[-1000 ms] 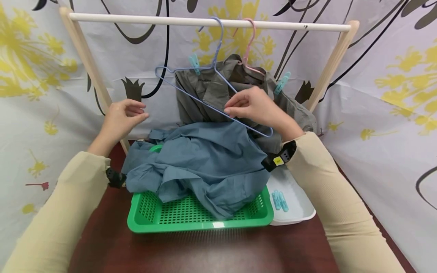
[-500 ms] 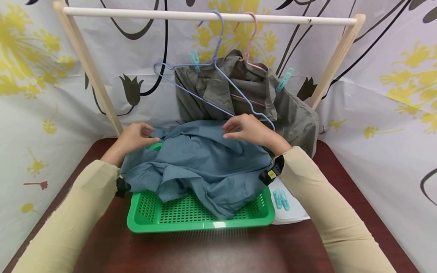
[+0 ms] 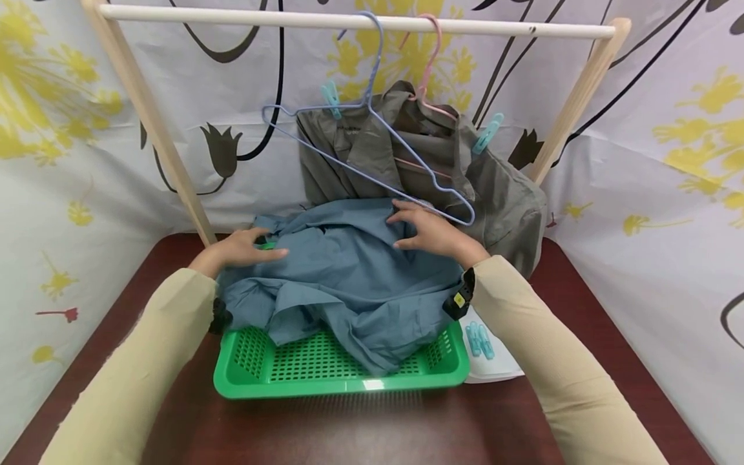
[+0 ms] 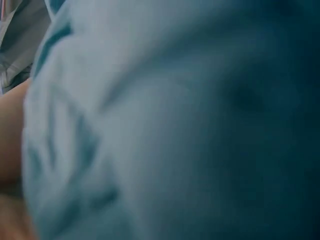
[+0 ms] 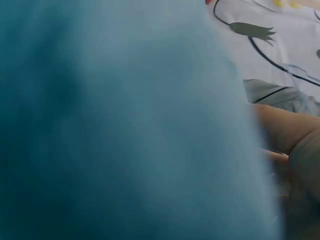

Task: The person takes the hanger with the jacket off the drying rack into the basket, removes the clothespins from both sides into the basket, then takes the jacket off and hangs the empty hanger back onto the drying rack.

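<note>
A crumpled blue garment (image 3: 349, 258) lies heaped in and over the green basket (image 3: 343, 387). My left hand (image 3: 241, 248) is at its left side, thumb stretched across the cloth and fingers loosely bent. Over the right part, my right hand (image 3: 430, 231) spreads its fingers against the fabric, just under the blue hanger (image 3: 349, 166), which hangs bare from the rail. In both wrist views the blue cloth (image 4: 150, 125) fills most of the picture, blurred and close. Part of the right hand (image 5: 287, 127) shows at the right edge of its wrist view.
A white rail (image 3: 232, 15) on wooden legs stands behind. From it a pink hanger (image 3: 431, 61) carries a grey shirt (image 3: 325, 161), with a turquoise clothespin (image 3: 331, 100) at the left shoulder. Two more clothespins (image 3: 479, 340) lie in the white tray (image 3: 496, 371).
My right hand has come down from the blue hanger to the blue garment. My left hand has lowered and moved right onto the cloth. The blue hanger has swung slightly.
</note>
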`<state>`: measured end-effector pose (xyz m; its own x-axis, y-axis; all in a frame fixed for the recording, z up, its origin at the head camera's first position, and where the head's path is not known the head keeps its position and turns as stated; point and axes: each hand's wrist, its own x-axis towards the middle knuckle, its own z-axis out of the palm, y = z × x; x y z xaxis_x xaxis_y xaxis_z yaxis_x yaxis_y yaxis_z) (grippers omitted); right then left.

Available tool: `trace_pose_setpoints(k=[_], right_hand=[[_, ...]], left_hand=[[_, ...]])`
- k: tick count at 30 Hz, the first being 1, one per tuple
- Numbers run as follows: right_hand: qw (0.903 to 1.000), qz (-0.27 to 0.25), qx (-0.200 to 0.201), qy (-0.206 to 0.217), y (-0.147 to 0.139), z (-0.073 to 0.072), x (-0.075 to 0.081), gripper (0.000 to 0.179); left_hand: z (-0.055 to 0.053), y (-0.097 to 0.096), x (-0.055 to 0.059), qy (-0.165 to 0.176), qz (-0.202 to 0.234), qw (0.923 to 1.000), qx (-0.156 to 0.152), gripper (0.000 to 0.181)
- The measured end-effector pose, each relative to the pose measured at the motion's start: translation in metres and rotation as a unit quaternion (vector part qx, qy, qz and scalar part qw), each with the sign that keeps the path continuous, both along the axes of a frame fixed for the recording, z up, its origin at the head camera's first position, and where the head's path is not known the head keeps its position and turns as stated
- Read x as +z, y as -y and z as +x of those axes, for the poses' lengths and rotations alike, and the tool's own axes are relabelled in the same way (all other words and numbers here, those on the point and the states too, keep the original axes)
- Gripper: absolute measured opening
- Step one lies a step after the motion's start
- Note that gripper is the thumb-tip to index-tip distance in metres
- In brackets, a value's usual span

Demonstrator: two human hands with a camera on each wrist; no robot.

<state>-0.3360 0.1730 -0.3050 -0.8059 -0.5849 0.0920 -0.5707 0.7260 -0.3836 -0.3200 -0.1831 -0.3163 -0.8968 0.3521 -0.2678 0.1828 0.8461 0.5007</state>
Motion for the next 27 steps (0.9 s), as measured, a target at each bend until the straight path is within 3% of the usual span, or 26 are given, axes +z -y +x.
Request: trace_pose_setpoints(k=[4, 9, 12, 17, 21, 27], right_hand=[[0.9988, 0.024, -0.028, 0.033, 0.000, -0.006, -0.006, 0.063], [0.9960, 0.052, -0.044, 0.058, 0.001, -0.012, -0.014, 0.076], [0.9956, 0.068, -0.039, 0.050, 0.002, -0.014, -0.018, 0.073], [0.9967, 0.075, -0.033, 0.000, 0.006, -0.015, -0.023, 0.053], [0.9962, 0.056, -0.041, -0.052, 0.012, -0.017, -0.025, 0.033], [0.9956, 0.032, -0.022, -0.085, 0.023, -0.022, -0.021, 0.031]], left_hand=[[-0.005, -0.003, -0.007, 0.019, 0.000, 0.9998, 0.002, 0.081], [-0.010, -0.005, -0.015, 0.030, 0.034, 0.9988, -0.017, 0.074], [-0.013, -0.005, -0.017, -0.019, 0.020, 0.9993, -0.026, 0.066], [-0.016, -0.004, -0.018, -0.104, -0.014, 0.9944, 0.002, 0.047], [-0.019, -0.001, -0.019, -0.127, 0.002, 0.9915, 0.026, 0.036], [-0.023, 0.007, -0.021, -0.144, 0.014, 0.9886, 0.043, 0.014]])
